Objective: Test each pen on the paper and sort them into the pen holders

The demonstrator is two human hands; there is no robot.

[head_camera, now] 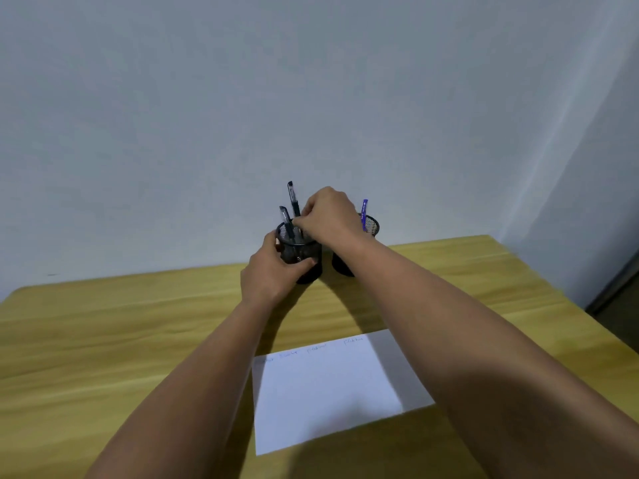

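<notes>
On the yellow wooden table point(103, 340), the white paper sheet point(328, 392) lies nearer me than the left black mesh pen holder point(304, 261). My left hand point(273, 271) wraps that holder; the right black mesh holder point(371, 226), just beside, carries a blue pen point(364, 210). My right hand point(328, 216) pinches a black pen point(293, 198) above the left holder's rim.

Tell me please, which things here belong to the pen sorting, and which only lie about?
Belonging: left mesh pen holder, right mesh pen holder, black pens, blue pen, paper with test scribbles, left hand, right hand.

Lying about: nothing; only the wooden table.
</notes>
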